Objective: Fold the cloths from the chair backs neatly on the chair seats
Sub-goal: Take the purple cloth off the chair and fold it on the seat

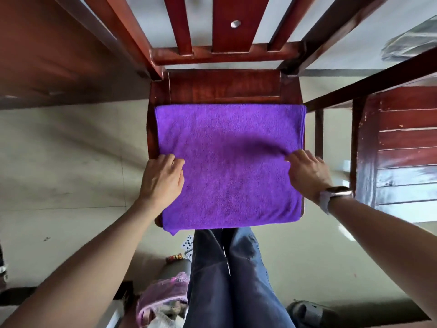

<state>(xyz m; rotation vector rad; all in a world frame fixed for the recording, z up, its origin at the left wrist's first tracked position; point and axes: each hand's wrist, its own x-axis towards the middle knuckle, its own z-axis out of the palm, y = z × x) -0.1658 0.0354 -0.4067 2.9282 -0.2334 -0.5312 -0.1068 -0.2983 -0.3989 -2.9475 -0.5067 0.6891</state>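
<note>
On the chair seat: a purple cloth (227, 166) lies folded flat, a rough square covering most of the chair seat (224, 87), with a strip of bare red-brown wood showing at the rear.
Containers: a pink translucent bag (163, 301) sits on the floor (59, 162) at the lower left of the person's legs; its contents are too blurred to tell.
Left hand: the left hand (162, 178) rests palm down on the cloth's left edge, fingers slightly bent and pressing the fabric, gripping nothing.
Right hand: the right hand (307, 171) lies on the cloth near its right edge, fingertips bunched against the fabric where a dark crease runs away from them; whether it pinches the fabric or only presses it cannot be told. A wristwatch (335, 196) sits on that wrist.
Cloth edges: the rear edge lies straight and parallel to the chair back (222, 27); the right edge reaches the seat's right rim; the front edge overhangs the seat front, with a small corner drooping at the front left.
Room around: open floor lies to the left of the chair; a second wooden chair (402, 147) stands just beside it on the right; the person's legs in dark trousers (234, 280) stand close to the seat front.
</note>
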